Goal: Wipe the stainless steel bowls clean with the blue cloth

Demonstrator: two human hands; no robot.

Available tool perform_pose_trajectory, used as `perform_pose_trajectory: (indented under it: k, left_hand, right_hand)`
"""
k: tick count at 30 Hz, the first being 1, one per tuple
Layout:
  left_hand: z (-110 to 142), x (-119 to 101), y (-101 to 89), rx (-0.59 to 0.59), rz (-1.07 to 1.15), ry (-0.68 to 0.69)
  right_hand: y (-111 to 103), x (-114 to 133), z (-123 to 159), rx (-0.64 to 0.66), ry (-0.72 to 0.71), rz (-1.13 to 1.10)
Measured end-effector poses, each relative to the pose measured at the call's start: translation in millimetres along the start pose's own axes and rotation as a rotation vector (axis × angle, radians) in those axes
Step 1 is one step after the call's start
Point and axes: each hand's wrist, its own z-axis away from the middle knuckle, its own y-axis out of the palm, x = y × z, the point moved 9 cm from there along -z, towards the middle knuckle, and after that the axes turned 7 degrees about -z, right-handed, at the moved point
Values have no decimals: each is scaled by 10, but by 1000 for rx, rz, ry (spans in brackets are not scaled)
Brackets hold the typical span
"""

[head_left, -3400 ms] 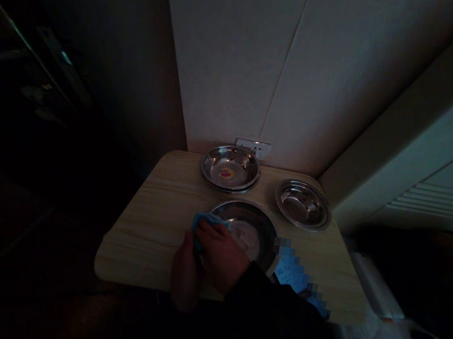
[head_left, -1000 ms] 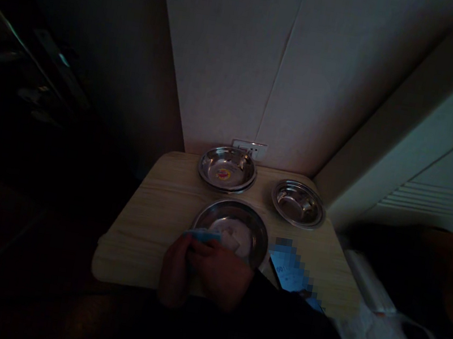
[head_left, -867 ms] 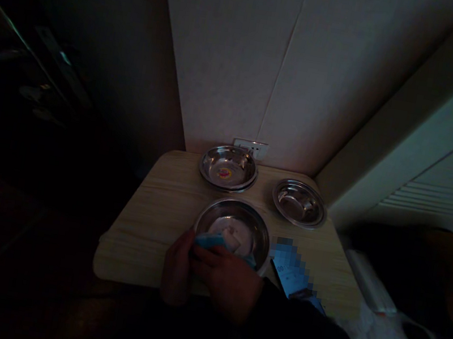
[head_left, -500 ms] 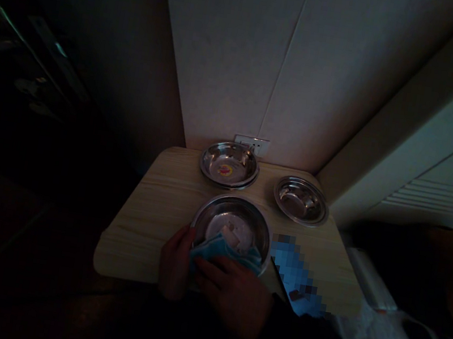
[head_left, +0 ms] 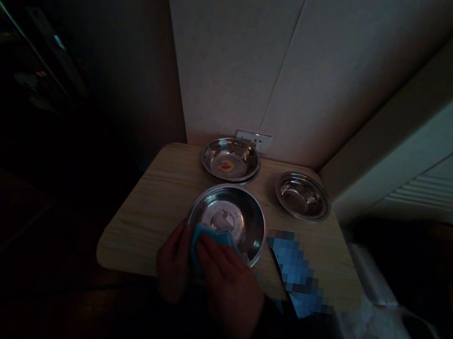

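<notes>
A shiny metal bowl (head_left: pixel 250 225) stands at the near middle of the small wooden table. At its left rim, my left hand (head_left: pixel 173 264) is closed on the edge, the thumb uppermost. My right hand (head_left: pixel 229 284) presses a light-blue cloth (head_left: pixel 218 237) against the near-left inside of the bowl. The fingers of that hand lie together over the cloth, and part of the cloth is hidden beneath them. A pale patch shows on the bowl's bottom.
Behind the bowl are stacked metal bowls (head_left: pixel 230 161), the top one with a yellow and red sticker. More nested bowls (head_left: pixel 303 197) stand at the right. A phone-like object (head_left: pixel 294 272), blurred out, lies on the table (head_left: pixel 137 230). A wall socket (head_left: pixel 253 139) is behind.
My right hand has slid the cloth leftward along the inside of the bowl, and the cloth is more bunched. The bowl has shifted slightly left and away. My left hand stays at the rim.
</notes>
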Motion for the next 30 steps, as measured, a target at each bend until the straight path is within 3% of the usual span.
perform_pose_trajectory:
  k: [3, 5, 8, 10, 12, 17, 22, 27, 30]
  left_hand:
    - [1, 45, -96, -81, -52, -26]
    - [-1, 34, -156, -124, -90, -9]
    - [10, -49, -138, -101, -115, 53]
    - [27, -107, -87, -63, -107, 84]
    - [44, -133, -39, -30, -98, 96]
    - [54, -77, -50, -14, -142, 78]
    - [15, -84, -169, -109, -176, 68]
    - [15, -168, -135, -138, -242, 124]
    - [49, -189, -129, -163, -253, 151]
  right_hand:
    - [228, 63, 55, -74, 58, 21]
    - [272, -14, 142, -46, 38, 62]
    - [205, -247, 242, 99, -8, 119]
    - [124, -405, 222, 183, 33, 116]
    - [58, -467, 109, 183, 114, 13]
    - [152, -288, -250, 4, 286, -336]
    - [363, -146, -178, 244, 172, -271]
    - [110, -484, 2, 395, 128, 50]
    - [-73, -637, -117, 280, 203, 88]
